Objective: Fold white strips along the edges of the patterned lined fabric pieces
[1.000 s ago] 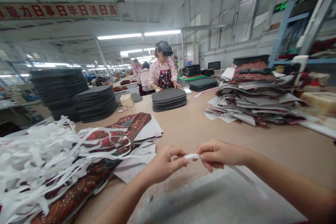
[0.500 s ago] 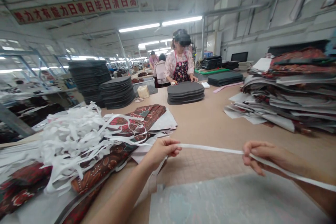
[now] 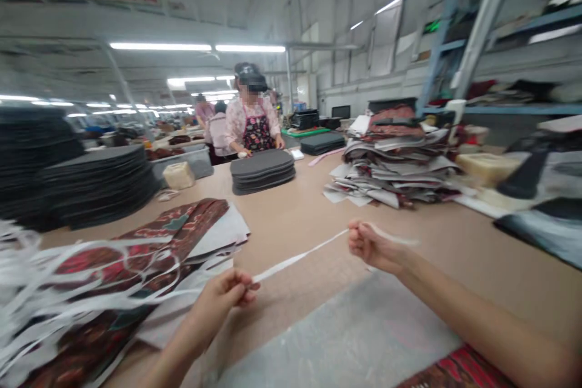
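A narrow white fabric strip [image 3: 300,259] runs between my two hands, slanting up to the right above the table. My left hand [image 3: 230,291] pinches it near the tangle of loose white strips [image 3: 27,291]. Closed around the strip farther right is my right hand [image 3: 370,245], with a short blurred tail trailing beyond it. Under the tangle lies folded red-brown patterned fabric [image 3: 182,224] with pale backing. A sheet of pale grey material [image 3: 327,333] spreads below my hands, and a patterned corner shows at its lower right.
Stacked dark grey oval pads [image 3: 264,173] stand across the table [image 3: 291,212] before a co-worker [image 3: 257,115]. Taller dark stacks [image 3: 95,188] rise at left, beside a cream block [image 3: 179,176]. Piled fabric pieces [image 3: 395,163] and a machine-like cream object [image 3: 486,170] sit at right.
My view has swung right. My right hand has turned into a tighter grip and moved closer to the left; the strip's tail beyond it is now short. The left hand keeps its pinch.
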Demonstrator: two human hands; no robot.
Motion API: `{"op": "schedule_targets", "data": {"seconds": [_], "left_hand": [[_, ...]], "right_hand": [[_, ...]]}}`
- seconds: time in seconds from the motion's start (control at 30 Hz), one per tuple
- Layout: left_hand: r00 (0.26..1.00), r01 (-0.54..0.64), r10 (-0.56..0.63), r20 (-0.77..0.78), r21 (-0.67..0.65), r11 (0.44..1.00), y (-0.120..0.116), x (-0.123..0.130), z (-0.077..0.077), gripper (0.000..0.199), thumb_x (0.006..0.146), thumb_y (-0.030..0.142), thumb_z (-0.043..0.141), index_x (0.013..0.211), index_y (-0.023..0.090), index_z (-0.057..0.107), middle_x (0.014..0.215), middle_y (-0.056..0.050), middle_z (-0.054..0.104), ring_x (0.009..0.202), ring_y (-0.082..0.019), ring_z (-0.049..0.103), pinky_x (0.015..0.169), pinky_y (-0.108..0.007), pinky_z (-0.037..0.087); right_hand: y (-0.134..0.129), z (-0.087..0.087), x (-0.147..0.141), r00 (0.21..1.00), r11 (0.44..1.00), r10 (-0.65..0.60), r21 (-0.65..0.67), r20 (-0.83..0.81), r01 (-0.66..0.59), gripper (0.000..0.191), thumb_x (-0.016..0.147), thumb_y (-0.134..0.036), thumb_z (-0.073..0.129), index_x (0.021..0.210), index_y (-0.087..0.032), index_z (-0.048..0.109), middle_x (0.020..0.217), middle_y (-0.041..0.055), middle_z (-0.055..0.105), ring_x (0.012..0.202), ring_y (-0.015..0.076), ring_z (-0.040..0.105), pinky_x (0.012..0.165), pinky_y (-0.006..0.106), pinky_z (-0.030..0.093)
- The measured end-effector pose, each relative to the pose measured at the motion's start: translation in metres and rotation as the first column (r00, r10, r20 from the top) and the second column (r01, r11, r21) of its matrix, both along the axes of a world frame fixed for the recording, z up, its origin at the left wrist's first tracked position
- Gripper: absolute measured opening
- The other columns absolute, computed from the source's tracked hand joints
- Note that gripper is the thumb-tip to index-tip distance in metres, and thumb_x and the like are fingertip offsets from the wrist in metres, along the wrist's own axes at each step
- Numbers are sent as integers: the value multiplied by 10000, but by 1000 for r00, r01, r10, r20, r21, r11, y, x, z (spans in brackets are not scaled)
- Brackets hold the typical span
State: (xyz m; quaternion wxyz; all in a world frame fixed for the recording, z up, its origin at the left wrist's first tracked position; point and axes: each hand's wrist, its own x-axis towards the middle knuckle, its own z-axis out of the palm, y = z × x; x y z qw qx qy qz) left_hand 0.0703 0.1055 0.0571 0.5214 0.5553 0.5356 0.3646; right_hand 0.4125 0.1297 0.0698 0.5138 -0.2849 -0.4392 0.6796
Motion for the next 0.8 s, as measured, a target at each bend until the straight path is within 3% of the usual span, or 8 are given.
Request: {"op": "schedule_targets", "data": {"seconds": [0.07, 0.13, 0.23, 0.3, 0.37, 0.5, 0.67, 0.8], "left_hand": [[985, 71, -56, -166, 84, 994, 6, 1, -12, 299, 637, 445, 633, 774, 179, 612, 810, -72, 692, 746, -209, 633, 694, -314, 482], [958, 106, -50, -284, 186, 977, 7, 4, -14, 351, 624, 462, 617, 854, 201, 664, 929, -79, 688, 895, -255, 613, 802, -365, 463], [933, 132, -30, -360, 264, 955, -1, 15, -1, 360, 652, 447, 598, 927, 229, 677, 1058, -73, 655, 1011, -274, 565, 862, -384, 433], [929, 174, -78, -363, 239, 955, -7, 28, 10, 354, 674, 410, 610, 960, 211, 671, 1049, -85, 653, 973, -262, 574, 846, -378, 435], [946, 218, -163, -281, 179, 959, -12, 42, 21, 405, 676, 384, 647, 1025, 177, 645, 1018, -98, 651, 915, -238, 582, 823, -359, 441], [961, 245, -258, 104, 123, 962, -16, 70, 37, 512, 664, 350, 708, 1123, 173, 566, 982, -61, 616, 818, -160, 567, 689, -263, 456], [919, 55, -72, 389, 56, 997, -19, 78, 53, 239, 681, 329, 701, 697, 120, 585, 646, 4, 562, 588, -79, 514, 551, -194, 418], [849, -68, 54, 526, 7, 998, -24, 69, 56, 256, 595, 220, 752, 690, 135, 530, 739, -4, 598, 671, -104, 576, 586, -208, 456]], "right_hand": [[0, 7, -4, 982, 990, -65, 133, 174, 42, 323, 708, -514, 648, 681, -193, 617, 563, -48, 541, 583, 97, 539, 591, 231, 425], [-3, 14, -8, 944, 971, -130, 230, 303, 59, 333, 716, -479, 655, 607, -169, 604, 651, -21, 571, 687, 109, 537, 685, 242, 412], [-12, 21, -17, 846, 943, -113, 326, 522, -75, 313, 790, -440, 587, 680, -149, 628, 812, 26, 616, 829, 144, 540, 807, 281, 379], [-18, 23, -25, 777, 927, -56, 322, 627, -193, 362, 850, -460, 482, 761, -138, 623, 726, 21, 592, 745, 140, 544, 753, 286, 394], [-23, 22, -33, 748, 923, 18, 276, 664, -267, 387, 857, -480, 451, 816, -130, 612, 618, -11, 523, 616, 117, 510, 637, 256, 400], [-29, 22, -48, 654, 895, 153, 176, 741, -409, 408, 851, -491, 439, 824, -122, 612, 558, -32, 455, 498, 84, 435, 489, 206, 341], [-31, 25, -47, 538, 879, 170, 120, 826, -461, 406, 857, -471, 429, 843, -120, 632, 550, -27, 451, 462, 73, 393, 445, 194, 293], [-28, 29, -43, 507, 878, 77, 183, 859, -442, 441, 869, -494, 390, 877, -130, 640, 542, -32, 420, 490, 89, 396, 473, 210, 297]]}}
